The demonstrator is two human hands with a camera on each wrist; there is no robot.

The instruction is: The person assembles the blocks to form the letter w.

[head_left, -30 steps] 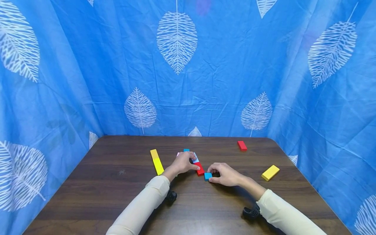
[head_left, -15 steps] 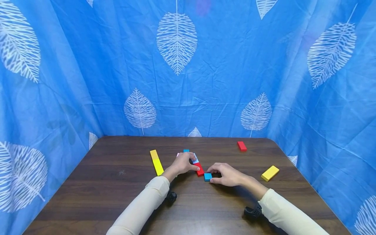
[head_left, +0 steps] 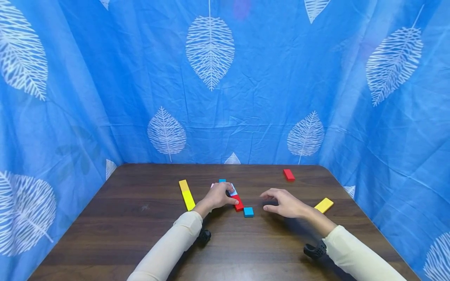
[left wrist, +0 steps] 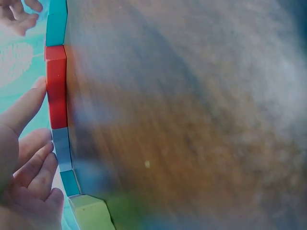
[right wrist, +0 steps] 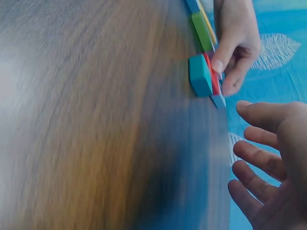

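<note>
Left hand [head_left: 218,196] rests on the row of blocks at mid-table, thumb tip against the red block [head_left: 238,203]. Fingers loosely curved over the pale block [head_left: 233,191]; whether they grip it I cannot tell. Right hand [head_left: 285,203] hovers open above the table [head_left: 123,230], fingers spread and relaxed, holding nothing. Blue block [head_left: 248,212] lies flat just beside the red block's near end, apart from my right hand. Yellow bar [head_left: 186,194] lies left of the row. Yellow block [head_left: 324,205] and a second red block [head_left: 289,175] sit to the right.
</note>
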